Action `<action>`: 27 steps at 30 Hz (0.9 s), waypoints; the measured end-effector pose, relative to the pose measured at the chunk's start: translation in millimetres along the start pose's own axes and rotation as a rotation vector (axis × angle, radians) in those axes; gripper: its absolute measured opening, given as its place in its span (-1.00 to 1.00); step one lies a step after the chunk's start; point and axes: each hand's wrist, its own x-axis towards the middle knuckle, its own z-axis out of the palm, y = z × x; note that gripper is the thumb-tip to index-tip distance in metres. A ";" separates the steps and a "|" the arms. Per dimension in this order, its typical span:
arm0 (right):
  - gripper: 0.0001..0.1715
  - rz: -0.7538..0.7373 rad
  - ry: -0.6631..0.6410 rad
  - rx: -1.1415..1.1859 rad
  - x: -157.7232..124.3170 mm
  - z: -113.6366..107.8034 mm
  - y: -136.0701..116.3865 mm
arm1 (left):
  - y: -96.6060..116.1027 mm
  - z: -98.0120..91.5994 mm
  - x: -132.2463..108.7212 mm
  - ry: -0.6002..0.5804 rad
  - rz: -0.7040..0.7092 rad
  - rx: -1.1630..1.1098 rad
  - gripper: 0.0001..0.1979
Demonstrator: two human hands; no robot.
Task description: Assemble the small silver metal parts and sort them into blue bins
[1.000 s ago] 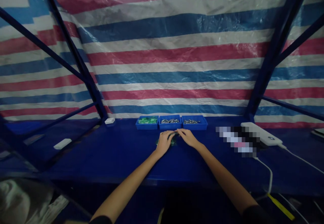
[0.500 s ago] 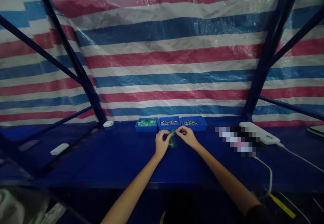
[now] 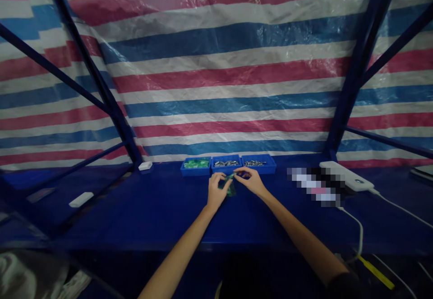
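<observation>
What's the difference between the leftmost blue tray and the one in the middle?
The left tray holds bright green pieces; the middle tray holds silvery metal parts. The middle tray sits directly behind the left hand and right hand, which pinch a small green piece between them, while the left tray stands off to the side. Both are small blue rectangular trays, side by side at the back of the bench.

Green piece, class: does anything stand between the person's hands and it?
Nothing visible does. The left hand holds the green piece above the blue table, and the right hand pinches at its top edge, just in front of the middle blue tray.
</observation>
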 end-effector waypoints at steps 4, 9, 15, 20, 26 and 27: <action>-0.89 -0.171 0.002 -0.092 -1.2 -3.5 -5.0 | -1.1 -6.4 -1.3 -0.042 0.118 0.128 -0.89; -0.91 -0.188 0.024 -0.148 -4.7 -0.6 -5.1 | 0.5 -13.9 -2.0 -0.136 0.242 0.289 -0.93; -0.64 -0.007 0.026 -0.169 -2.8 0.2 -4.4 | -28.9 -32.5 45.4 -0.094 0.083 0.280 -0.84; -0.66 0.008 -0.036 -0.190 -0.9 0.1 -6.7 | -99.3 -66.6 117.0 -0.176 0.034 0.216 -0.94; -0.69 0.057 0.004 -0.093 2.3 2.1 -9.1 | -166.3 -81.1 146.6 -0.391 -0.098 0.324 -0.87; -0.69 0.064 0.016 -0.083 3.0 1.9 -9.4 | -172.1 -81.5 146.7 -0.424 -0.115 0.358 -0.86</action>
